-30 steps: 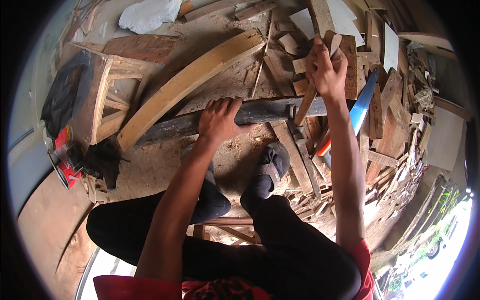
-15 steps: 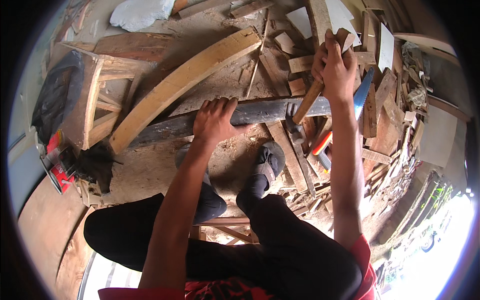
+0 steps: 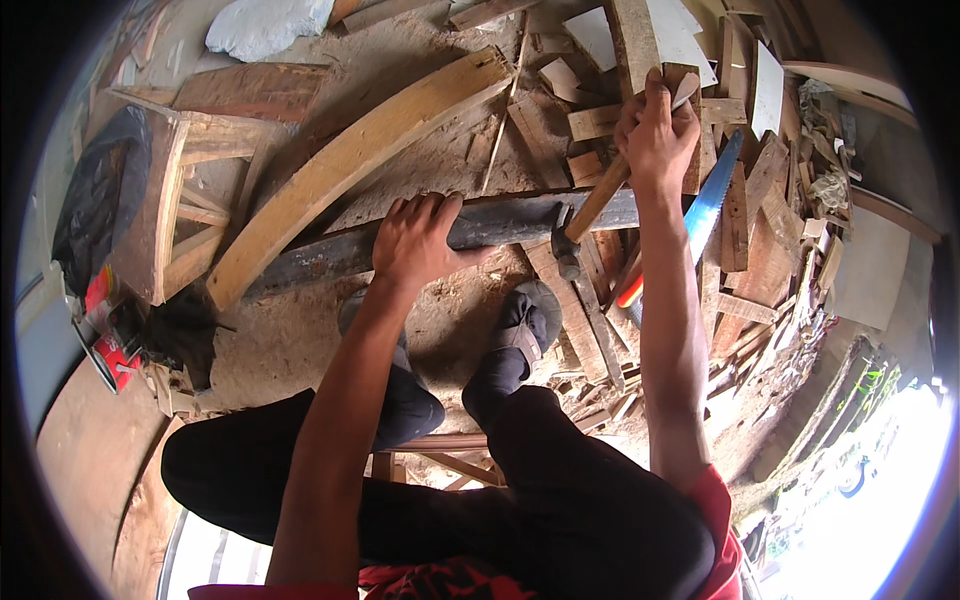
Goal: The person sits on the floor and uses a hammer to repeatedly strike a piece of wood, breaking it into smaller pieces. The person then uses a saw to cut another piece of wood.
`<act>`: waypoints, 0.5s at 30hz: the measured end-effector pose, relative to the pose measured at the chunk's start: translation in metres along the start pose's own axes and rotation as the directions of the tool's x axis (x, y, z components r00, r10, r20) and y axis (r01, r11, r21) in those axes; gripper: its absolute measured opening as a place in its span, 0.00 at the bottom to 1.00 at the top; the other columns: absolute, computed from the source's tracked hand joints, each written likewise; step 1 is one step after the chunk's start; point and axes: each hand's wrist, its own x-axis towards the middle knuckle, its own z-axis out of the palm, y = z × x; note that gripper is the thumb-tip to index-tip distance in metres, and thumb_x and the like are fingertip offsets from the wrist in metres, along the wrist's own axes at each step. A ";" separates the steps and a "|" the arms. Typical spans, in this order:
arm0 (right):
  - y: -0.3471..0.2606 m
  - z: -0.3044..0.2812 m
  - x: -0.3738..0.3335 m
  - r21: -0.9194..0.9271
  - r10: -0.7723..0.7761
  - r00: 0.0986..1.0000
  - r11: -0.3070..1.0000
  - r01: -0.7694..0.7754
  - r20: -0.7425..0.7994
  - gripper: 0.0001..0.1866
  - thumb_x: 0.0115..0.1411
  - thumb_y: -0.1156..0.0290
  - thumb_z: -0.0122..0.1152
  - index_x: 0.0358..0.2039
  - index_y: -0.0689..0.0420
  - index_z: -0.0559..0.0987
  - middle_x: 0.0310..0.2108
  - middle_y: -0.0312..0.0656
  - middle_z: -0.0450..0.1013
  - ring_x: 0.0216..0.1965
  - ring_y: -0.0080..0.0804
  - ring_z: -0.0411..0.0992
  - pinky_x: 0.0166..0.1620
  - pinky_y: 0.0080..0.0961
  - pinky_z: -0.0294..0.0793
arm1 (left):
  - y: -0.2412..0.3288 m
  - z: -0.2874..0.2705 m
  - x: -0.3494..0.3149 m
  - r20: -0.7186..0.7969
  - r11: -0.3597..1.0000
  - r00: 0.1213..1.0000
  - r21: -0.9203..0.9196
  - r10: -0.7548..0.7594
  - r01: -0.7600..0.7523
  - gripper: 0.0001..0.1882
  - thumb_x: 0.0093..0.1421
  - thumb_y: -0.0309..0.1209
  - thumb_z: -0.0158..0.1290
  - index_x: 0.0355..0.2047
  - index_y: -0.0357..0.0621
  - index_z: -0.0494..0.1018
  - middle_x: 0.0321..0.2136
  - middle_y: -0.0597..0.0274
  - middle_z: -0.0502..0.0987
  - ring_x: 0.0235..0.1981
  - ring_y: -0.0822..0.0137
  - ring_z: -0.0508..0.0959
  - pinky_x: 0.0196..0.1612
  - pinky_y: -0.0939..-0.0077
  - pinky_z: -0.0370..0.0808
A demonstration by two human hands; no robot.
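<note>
A long dark beam [image 3: 510,220] lies crosswise in front of my feet. My left hand [image 3: 418,240] lies over it, fingers curled past the far edge and thumb stretched along the near side. My right hand [image 3: 658,142] is closed round the wooden handle of a hammer [image 3: 600,202]. The hammer's metal head is down at the beam's right part; whether it touches the wood I cannot tell. Beside my right forearm lies a handsaw [image 3: 714,195] with a blue-tinted blade, its orange-and-dark handle partly hidden under the arm.
A curved light timber [image 3: 370,145] rests beyond the beam. On the left stand a wooden frame [image 3: 165,210] and a red container [image 3: 115,355]. Scrap boards [image 3: 765,220] pile up on the right. A white slab [image 3: 268,28] lies at the far left.
My right hand and the hammer have shifted slightly left, uncovering more of the saw blade. My left hand keeps its hold on the beam. The whole view has slid a little.
</note>
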 end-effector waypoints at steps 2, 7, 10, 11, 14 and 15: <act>-0.005 0.000 0.000 0.056 -0.015 1.000 0.998 0.014 0.016 0.17 0.67 0.61 0.54 0.24 0.57 0.70 0.14 0.32 0.64 0.13 0.18 0.60 0.16 0.20 0.59 | 0.000 -0.001 0.001 -0.001 0.999 1.000 0.033 0.014 -0.014 0.44 0.43 0.71 0.59 0.45 0.45 0.76 0.36 0.53 0.81 0.37 0.58 0.82 0.50 0.59 0.76; -0.014 0.002 -0.023 0.098 -0.200 0.976 0.977 0.191 0.090 0.13 0.68 0.65 0.53 0.27 0.57 0.69 0.13 0.32 0.62 0.13 0.16 0.60 0.16 0.17 0.57 | -0.001 -0.001 -0.002 0.088 0.999 0.996 0.044 -0.013 0.009 0.47 0.43 0.72 0.58 0.49 0.46 0.75 0.41 0.52 0.81 0.41 0.57 0.82 0.54 0.56 0.74; -0.018 0.001 -0.037 0.061 -0.213 0.977 0.976 0.210 0.030 0.18 0.70 0.61 0.52 0.23 0.53 0.65 0.13 0.30 0.58 0.12 0.17 0.56 0.15 0.18 0.56 | 0.002 -0.002 -0.002 0.116 0.998 0.993 0.066 -0.020 0.013 0.48 0.44 0.73 0.57 0.52 0.46 0.74 0.44 0.51 0.80 0.44 0.56 0.81 0.56 0.55 0.72; -0.018 -0.001 -0.041 0.084 -0.205 0.979 0.976 0.203 0.019 0.18 0.70 0.61 0.52 0.23 0.53 0.64 0.13 0.30 0.58 0.12 0.17 0.56 0.15 0.18 0.56 | 0.002 -0.003 -0.002 0.131 0.997 0.991 0.069 -0.024 0.015 0.48 0.44 0.73 0.56 0.52 0.45 0.74 0.45 0.51 0.80 0.45 0.56 0.81 0.57 0.55 0.72; -0.017 -0.004 -0.055 0.108 -0.233 0.972 0.966 0.236 -0.034 0.18 0.71 0.60 0.50 0.23 0.52 0.64 0.15 0.30 0.61 0.13 0.17 0.59 0.16 0.18 0.58 | 0.002 -0.006 0.000 0.184 0.995 0.983 0.096 -0.025 0.008 0.48 0.46 0.72 0.56 0.53 0.45 0.73 0.46 0.50 0.80 0.45 0.55 0.80 0.55 0.55 0.73; -0.011 -0.004 -0.066 -0.049 -0.530 0.847 0.846 0.531 0.035 0.17 0.71 0.61 0.50 0.24 0.52 0.65 0.16 0.30 0.63 0.14 0.18 0.60 0.16 0.18 0.59 | 0.003 -0.010 0.008 0.248 0.998 0.968 0.059 -0.042 0.028 0.47 0.46 0.72 0.56 0.53 0.44 0.73 0.45 0.50 0.80 0.45 0.55 0.80 0.53 0.55 0.73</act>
